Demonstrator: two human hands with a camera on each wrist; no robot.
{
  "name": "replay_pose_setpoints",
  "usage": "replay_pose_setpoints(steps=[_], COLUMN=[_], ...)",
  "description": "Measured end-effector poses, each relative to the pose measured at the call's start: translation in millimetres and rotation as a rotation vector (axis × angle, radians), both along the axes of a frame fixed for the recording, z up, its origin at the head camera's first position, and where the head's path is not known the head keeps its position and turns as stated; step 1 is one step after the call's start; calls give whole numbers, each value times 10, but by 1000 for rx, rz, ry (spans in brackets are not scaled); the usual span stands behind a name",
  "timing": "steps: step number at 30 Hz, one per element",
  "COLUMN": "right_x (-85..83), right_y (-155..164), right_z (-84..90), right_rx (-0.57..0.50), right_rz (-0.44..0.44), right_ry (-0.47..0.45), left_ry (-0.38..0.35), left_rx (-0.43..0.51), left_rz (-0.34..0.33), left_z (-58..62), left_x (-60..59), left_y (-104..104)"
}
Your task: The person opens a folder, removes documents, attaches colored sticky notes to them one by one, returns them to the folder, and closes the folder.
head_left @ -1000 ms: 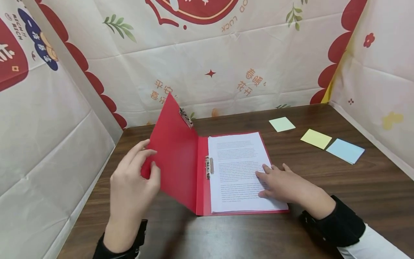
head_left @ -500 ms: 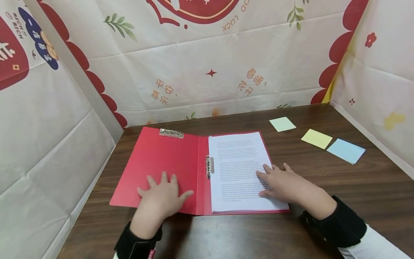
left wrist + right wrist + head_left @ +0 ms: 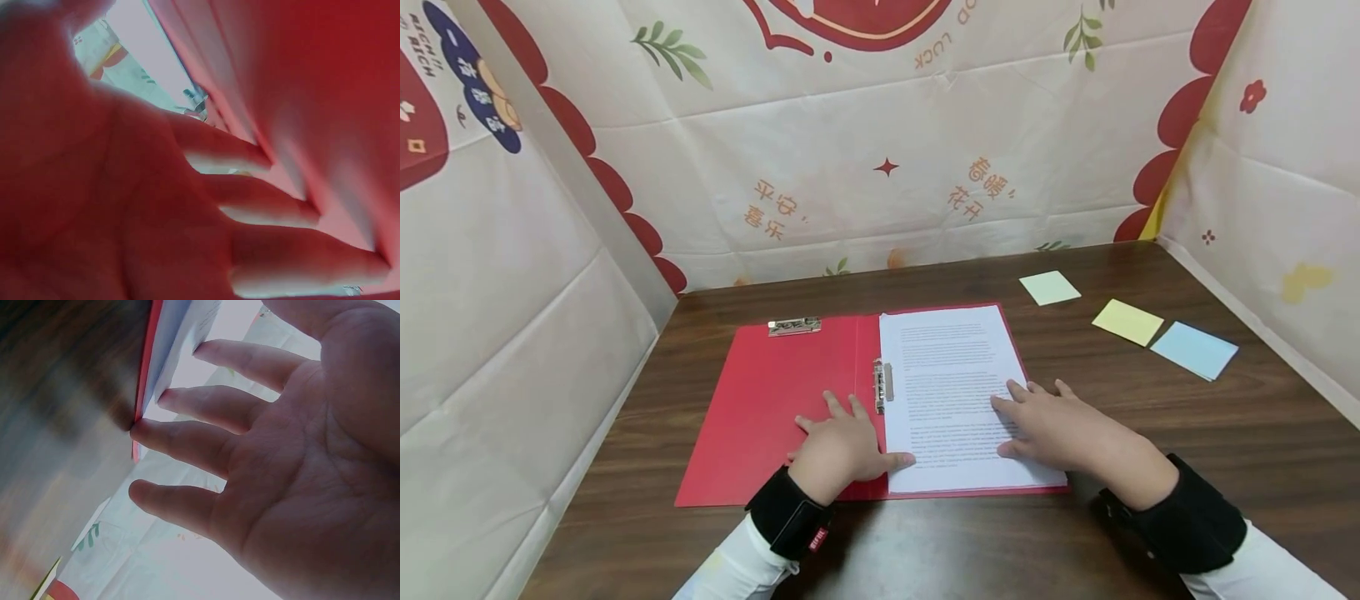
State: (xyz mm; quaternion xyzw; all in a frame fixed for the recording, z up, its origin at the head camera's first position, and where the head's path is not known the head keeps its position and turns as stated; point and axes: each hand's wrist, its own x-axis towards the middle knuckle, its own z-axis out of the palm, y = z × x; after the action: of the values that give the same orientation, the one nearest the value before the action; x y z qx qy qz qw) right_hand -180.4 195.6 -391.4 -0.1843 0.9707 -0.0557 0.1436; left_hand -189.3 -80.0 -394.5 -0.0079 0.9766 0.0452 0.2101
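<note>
A red folder [image 3: 760, 408] lies open and flat on the table, one metal clip [image 3: 794, 327] at the top of its left cover and another clip [image 3: 880, 386] beside the spine. On its right side rests a stack of printed paper [image 3: 951, 358]. My left hand [image 3: 842, 446] spreads its fingers over the inner left cover near the spine, thumb reaching the paper's lower left. In the left wrist view, the fingertips [image 3: 306, 215] meet the red cover. My right hand [image 3: 1052, 425] rests with extended fingers on the paper's right edge; the right wrist view shows its palm [image 3: 294, 462].
To the right of the folder lie a pale green sticky note [image 3: 1049, 287], a yellow note [image 3: 1127, 322] and blue notes [image 3: 1195, 350]. Printed cloth [image 3: 850, 125] hangs behind the brown wooden table [image 3: 962, 550] and along both sides.
The folder's left cover, raised a second ago, now lies flat. My left hand let go of its edge, pressed down on it, then slid right toward the spine. The right hand stays in place.
</note>
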Motion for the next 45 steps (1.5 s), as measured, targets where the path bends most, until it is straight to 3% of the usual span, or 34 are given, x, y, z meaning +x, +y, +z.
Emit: replay_pose_setpoints(steps=[9, 12, 16, 21, 26, 30, 37, 45], right_x=[-32, -64, -160, -434, -779, -930, -991, -985], right_y=[-29, -66, -188, -519, -905, -1170, -1312, -1374], right_z=[80, 221, 501, 681, 487, 317, 162, 54], right_rx=[44, 65, 81, -14, -82, -95, -37, -46], right_rz=[6, -15, -8, 23, 46, 67, 47, 17], right_ry=[19, 16, 86, 67, -15, -36, -53, -39], left_ry=[38, 33, 27, 54, 64, 55, 40, 33], left_rx=[-4, -14, -14, -31, -49, -67, -73, -88], left_rz=[-7, -1, 17, -11, -55, -79, -114, -120], left_z=[20, 32, 59, 88, 61, 24, 2, 6], left_x=[-34, -37, -32, -26, -30, -43, -73, -70], left_y=[32, 45, 52, 23, -19, -47, -2, 4])
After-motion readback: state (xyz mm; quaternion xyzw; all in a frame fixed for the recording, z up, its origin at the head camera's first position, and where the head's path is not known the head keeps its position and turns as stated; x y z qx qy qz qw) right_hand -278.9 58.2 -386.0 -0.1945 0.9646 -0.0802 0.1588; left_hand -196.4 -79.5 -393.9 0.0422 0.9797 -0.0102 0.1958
